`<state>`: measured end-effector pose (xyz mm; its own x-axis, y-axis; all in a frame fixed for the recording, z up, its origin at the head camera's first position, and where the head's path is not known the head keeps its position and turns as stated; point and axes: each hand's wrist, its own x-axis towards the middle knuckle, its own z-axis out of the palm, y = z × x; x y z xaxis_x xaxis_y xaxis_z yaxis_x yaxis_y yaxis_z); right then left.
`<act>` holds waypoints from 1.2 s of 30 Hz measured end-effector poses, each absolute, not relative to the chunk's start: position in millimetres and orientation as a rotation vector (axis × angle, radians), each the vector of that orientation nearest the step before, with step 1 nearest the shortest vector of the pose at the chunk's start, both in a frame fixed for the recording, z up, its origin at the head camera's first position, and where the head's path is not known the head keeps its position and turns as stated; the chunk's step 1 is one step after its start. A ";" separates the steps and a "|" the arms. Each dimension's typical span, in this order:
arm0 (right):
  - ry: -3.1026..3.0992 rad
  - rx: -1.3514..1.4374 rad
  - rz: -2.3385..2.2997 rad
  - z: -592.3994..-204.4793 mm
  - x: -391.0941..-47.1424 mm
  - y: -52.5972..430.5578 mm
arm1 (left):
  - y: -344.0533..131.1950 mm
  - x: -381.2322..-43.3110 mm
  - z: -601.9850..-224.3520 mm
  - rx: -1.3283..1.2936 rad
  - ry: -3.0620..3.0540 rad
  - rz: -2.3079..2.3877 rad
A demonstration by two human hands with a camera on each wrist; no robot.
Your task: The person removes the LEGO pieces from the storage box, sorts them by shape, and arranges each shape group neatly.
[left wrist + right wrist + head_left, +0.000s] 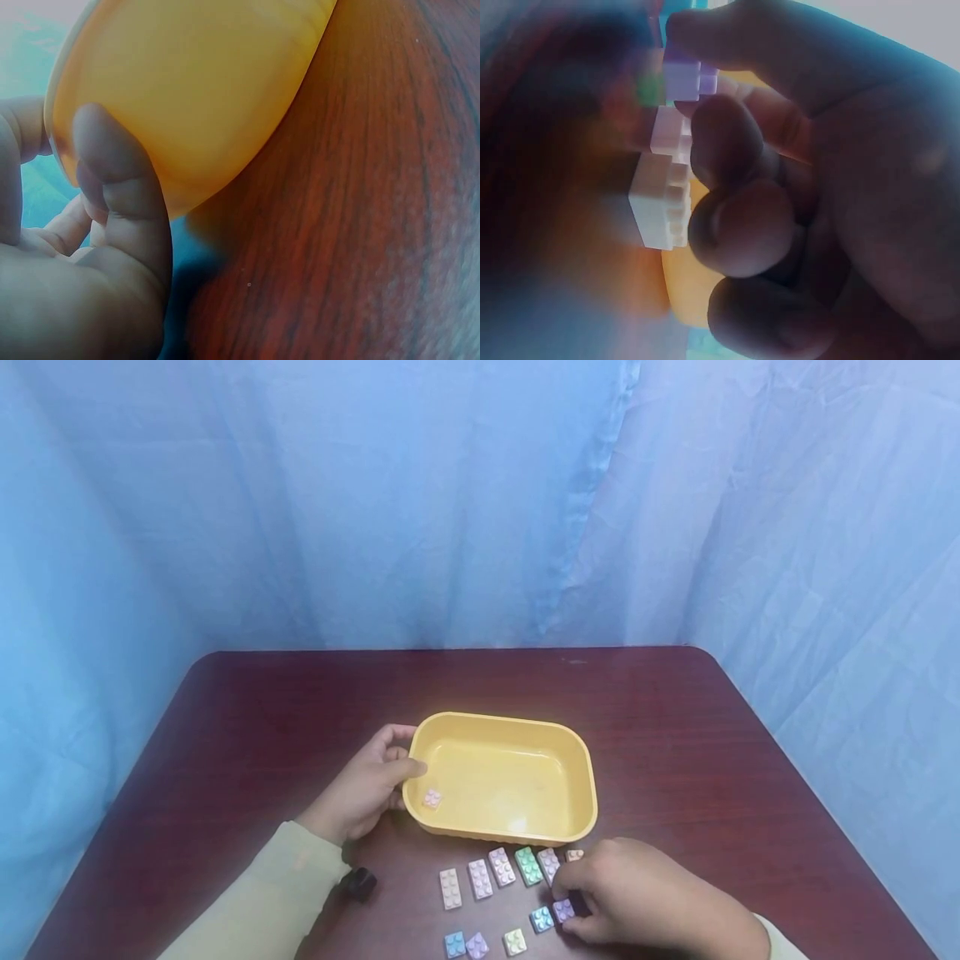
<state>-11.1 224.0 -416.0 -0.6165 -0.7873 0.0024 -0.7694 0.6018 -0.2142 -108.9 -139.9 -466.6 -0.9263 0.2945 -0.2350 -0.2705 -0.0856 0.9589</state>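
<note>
My left hand [366, 785] grips the left rim of a yellow plastic tub [501, 837], thumb inside and fingers outside. In the left wrist view the thumb [120, 172] lies against the tub's wall. One small pink building brick [432, 798] lies in the tub, at its near left. My right hand [645, 893] is in front of the tub and pinches a small purple building brick [563, 910] between thumb and index finger; the right wrist view shows this purple brick [682, 77] at the fingertips. A blue building brick [542, 919] sits just left of it.
Several longer bricks form a row before the tub, including a cream brick [450, 889] and a green brick [528, 866]. Closer in lie a blue brick [454, 944], a lilac brick [477, 946] and a yellow brick [514, 942]. Blue curtains [450, 510] surround the dark red table [300, 710].
</note>
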 end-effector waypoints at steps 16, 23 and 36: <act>2.695 -1.334 -0.280 -420.1 -7.4 218.6 | -139.2 -109.2 -467.8 0.031 1.818 2.073; 2.690 -1.365 -0.293 -422.3 -5.7 217.0 | -138.7 -108.9 -467.4 0.025 1.822 2.072; 2.678 -1.403 -0.294 -425.2 -5.5 214.9 | -138.7 -109.4 -468.1 0.018 1.826 2.072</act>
<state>-5.5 214.9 -425.2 -0.5692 -0.8222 -0.0023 -0.8020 0.5559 -0.2183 -109.4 -138.7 -468.1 -0.9287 0.2866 -0.2354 -0.2695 -0.0856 0.9592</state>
